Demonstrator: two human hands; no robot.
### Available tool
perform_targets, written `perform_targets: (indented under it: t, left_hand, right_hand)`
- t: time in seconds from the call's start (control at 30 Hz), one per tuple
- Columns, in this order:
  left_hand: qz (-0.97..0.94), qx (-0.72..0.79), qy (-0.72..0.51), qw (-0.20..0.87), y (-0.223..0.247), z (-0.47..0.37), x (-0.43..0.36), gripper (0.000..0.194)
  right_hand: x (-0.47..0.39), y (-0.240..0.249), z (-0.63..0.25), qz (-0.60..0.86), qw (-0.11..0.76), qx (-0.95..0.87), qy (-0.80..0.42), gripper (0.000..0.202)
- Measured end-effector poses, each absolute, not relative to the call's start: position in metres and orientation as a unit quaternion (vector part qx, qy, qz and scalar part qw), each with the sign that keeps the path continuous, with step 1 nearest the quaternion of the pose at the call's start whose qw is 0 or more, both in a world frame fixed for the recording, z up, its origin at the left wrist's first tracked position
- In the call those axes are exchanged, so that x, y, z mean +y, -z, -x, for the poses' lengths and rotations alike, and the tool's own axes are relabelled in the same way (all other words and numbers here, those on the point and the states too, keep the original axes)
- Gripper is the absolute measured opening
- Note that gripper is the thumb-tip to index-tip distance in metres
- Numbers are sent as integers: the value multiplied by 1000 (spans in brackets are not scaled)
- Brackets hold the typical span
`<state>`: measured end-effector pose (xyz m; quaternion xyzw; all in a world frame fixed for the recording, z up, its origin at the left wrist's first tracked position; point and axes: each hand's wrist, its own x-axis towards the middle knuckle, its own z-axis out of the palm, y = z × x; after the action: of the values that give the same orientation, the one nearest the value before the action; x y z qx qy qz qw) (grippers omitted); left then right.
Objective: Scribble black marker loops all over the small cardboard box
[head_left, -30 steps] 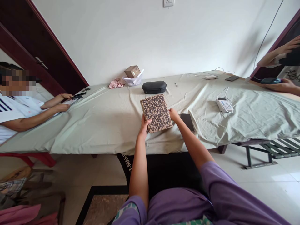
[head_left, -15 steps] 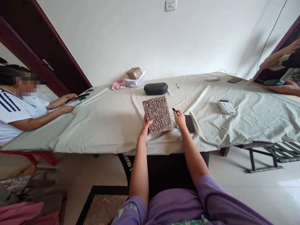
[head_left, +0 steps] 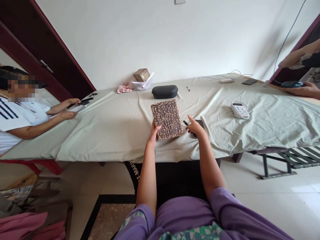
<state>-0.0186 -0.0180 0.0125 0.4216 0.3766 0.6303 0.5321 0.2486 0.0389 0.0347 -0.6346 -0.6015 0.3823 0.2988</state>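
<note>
A tan book [head_left: 168,119] covered in dark looping scribbles is tilted up above the cloth. My left hand [head_left: 153,133] grips its lower left edge, thumb on the front cover. To the right of the book, my right hand [head_left: 195,127] has its fingers spread, index finger stretched out. A short black pen-like object [head_left: 185,123] lies beside those fingertips. Partly under my right hand is a dark flat phone-like object [head_left: 200,123]. Behind the book sits a black oblong case [head_left: 165,92].
On the cloth-covered table [head_left: 112,133] are a cardboard box [head_left: 141,75] on a plastic bag, a pink cloth [head_left: 125,88], a white device [head_left: 240,110] with a cable and a small pen [head_left: 188,88]. People sit at left and right, their hands holding dark objects.
My right hand has opened from its pinch on the black pen-like object and moved slightly right and down over the dark flat object. The view has shifted slightly; my left hand still holds the book.
</note>
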Motion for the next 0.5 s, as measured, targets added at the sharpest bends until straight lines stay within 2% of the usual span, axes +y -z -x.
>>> perform_targets:
  t: [0.07,0.23,0.4,0.5]
  left_hand:
    - [-420,376,-631,533,-14,18,-19,90]
    - [-410,383,-635,531,-16,17,-19,87]
    - [-407,379,-636,535,-15,18,-20,79]
    - [-409,378,-636,533,-14,18,-20,77]
  right_hand:
    - [32,-41,-257,619,319,-579,-424,96]
    - [24,-51,-260,585,363,-541,-483,44]
    - [24,-46,-249,550,377,-514,-539,26]
    - [26,-41,-251,509,400,-492,-581,22]
